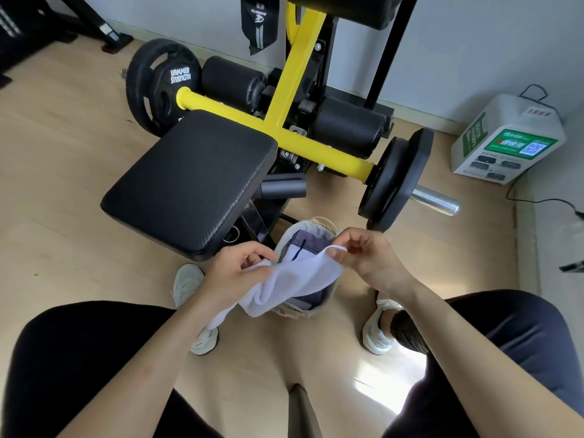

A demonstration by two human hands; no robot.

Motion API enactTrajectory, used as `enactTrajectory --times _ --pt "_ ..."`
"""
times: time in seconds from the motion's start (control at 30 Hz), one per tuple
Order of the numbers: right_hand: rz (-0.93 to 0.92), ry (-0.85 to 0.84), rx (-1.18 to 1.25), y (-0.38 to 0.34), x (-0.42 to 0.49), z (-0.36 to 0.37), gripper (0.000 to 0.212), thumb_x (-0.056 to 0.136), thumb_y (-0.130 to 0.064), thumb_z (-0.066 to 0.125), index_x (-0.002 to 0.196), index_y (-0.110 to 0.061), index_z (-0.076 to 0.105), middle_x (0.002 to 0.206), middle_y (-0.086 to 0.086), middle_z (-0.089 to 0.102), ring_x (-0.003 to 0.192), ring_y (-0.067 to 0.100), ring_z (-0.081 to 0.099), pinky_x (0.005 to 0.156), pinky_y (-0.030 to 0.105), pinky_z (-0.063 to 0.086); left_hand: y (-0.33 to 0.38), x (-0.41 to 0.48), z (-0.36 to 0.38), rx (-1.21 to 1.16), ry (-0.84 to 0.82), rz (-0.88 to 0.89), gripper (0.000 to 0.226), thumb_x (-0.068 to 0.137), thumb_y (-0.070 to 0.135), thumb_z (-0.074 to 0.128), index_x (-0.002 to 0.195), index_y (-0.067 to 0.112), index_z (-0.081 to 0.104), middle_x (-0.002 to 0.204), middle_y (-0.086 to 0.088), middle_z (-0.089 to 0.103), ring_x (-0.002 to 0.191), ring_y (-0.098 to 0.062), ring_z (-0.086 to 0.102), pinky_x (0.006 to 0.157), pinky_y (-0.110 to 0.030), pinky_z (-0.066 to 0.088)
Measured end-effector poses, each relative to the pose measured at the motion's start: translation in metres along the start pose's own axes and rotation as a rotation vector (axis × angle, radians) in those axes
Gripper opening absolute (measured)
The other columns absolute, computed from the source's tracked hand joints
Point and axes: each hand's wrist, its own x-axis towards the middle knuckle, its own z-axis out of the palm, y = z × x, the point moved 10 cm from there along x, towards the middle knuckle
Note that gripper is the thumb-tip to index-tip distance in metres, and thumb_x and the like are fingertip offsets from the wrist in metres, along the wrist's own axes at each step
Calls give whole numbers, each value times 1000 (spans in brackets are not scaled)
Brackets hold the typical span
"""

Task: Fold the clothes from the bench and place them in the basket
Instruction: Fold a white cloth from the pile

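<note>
both hands (243, 270) pinching white cloth (295, 284), above basket (286, 309)

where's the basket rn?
Head view, centre: the basket stands on the floor beside the bench pad, partly covered by the white cloth that left hand and right hand hold.

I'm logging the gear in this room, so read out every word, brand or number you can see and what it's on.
"HAMMER STRENGTH": on the black weight plate at the left.
White box by the wall: green labels and a square code, print too blurred to read.
Black strap hanging at the top: pale logo, too small to read.
</note>
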Motion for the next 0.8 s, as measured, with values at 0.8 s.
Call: enactTrajectory --times 0.8 --pt "0 -135 103 -17 -7 26 5 91 -6 68 88 -8 67 70 1 54 63 9 47 59 16 39 12 -2 16 82 -153 23 27 80 46 68 91 23 76 83 1 72 77 -21 67 66 -38 51"
